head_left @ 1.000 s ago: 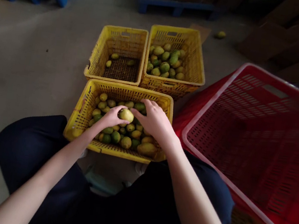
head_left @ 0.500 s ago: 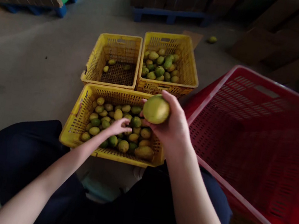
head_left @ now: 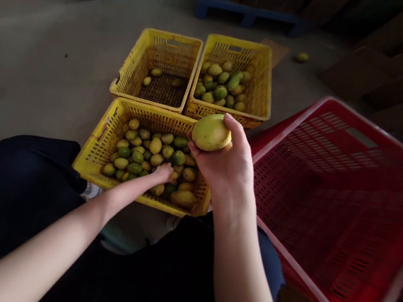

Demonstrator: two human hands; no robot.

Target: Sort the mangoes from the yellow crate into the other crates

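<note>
My right hand [head_left: 229, 158] is closed around a yellow-green mango [head_left: 211, 132], holding it up above the front yellow crate [head_left: 89, 156]. Down in that crate, my left hand [head_left: 164, 170] has its fingers bent over a yellowish mango [head_left: 173, 176] among many others. The fingertips are partly hidden there. Green and yellow mangoes, some spotted, cover the crate's bottom, with a longer yellow one [head_left: 183, 199] near its front right corner.
Behind stand two more yellow crates: the left one [head_left: 131, 66] with a few mangoes, the right one [head_left: 267, 95] with many. A large red crate [head_left: 331, 102] leans tilted on my right. Blue pallets [head_left: 246, 15] with boxes and a stray fruit [head_left: 302, 57] lie beyond.
My left hand has gone lower and slightly right, from open fingers above the mangoes to bent fingers among them. The mango in my right hand has turned and shows its longer side.
</note>
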